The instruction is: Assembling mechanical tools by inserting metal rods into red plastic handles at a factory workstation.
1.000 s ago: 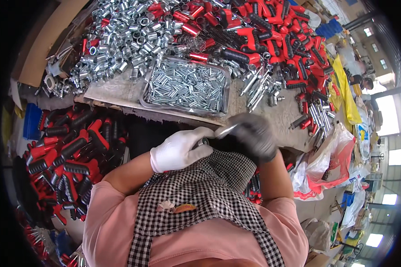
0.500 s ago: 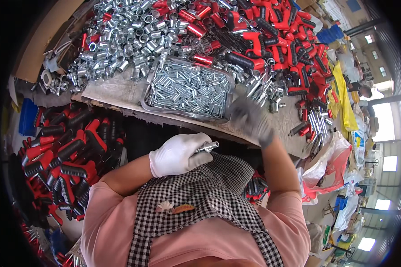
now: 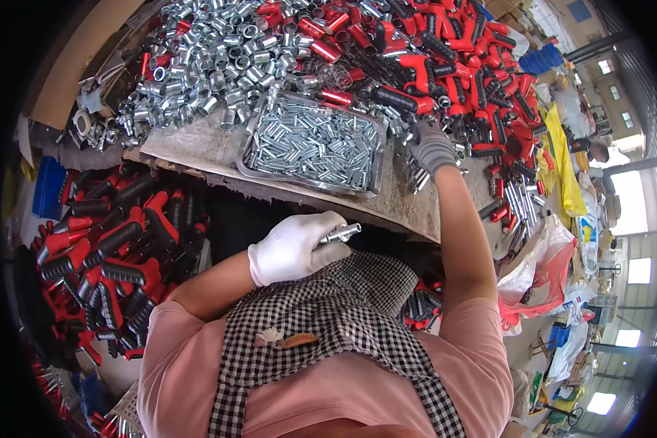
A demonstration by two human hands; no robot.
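Observation:
My left hand point(image 3: 298, 250), in a white glove, is closed around a small silver metal fitting point(image 3: 341, 233) in front of the checked apron. The fitting's narrower end points right, out of the fingers. Beyond the table edge, my right hand point(image 3: 433, 148) in a grey glove reaches into a pile of slim metal rods point(image 3: 416, 175). Its fingers are bent together among the parts, and their tips are partly hidden, so what they grip does not show. Left of it stands a clear tray point(image 3: 244, 171) full of short silver pins point(image 3: 310, 142).
Silver metal sleeves point(image 3: 212, 80) heap up at the back left of the table. Red-and-black pistol-shaped handles point(image 3: 482, 80) pile at the back right, and more handles point(image 3: 117, 255) lie low at my left. Plastic bags point(image 3: 536, 270) hang beside the table's right side.
My right hand has moved away and up from beside the tray's right side into the metal rods. The left hand keeps the fitting in almost the same place.

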